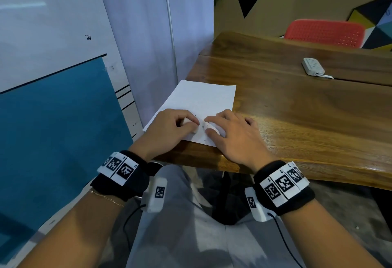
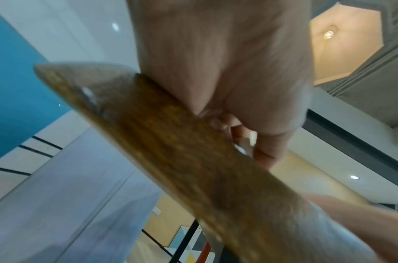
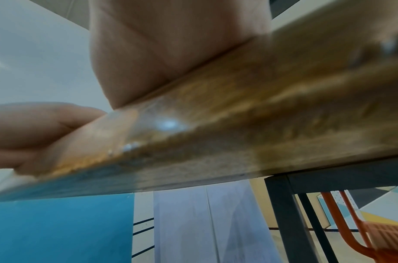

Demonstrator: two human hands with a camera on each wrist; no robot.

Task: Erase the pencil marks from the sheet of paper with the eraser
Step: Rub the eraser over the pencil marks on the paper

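Paper [image 1: 203,100], a white sheet, lies at the near left corner of the wooden table [image 1: 297,108], its near end pinned under both hands. On its left side the left hand [image 1: 169,128] is curled around a small white eraser [image 1: 187,121], pressing it down onto the sheet just left of a few dark pencil marks [image 1: 203,127]. Just right of those marks the right hand [image 1: 235,138] lies flat with fingers spread, gripping nothing; farther right sits a white power strip [image 1: 313,66].

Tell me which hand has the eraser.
The left hand: its fingers curl round the eraser, while the right hand lies flat on the paper.
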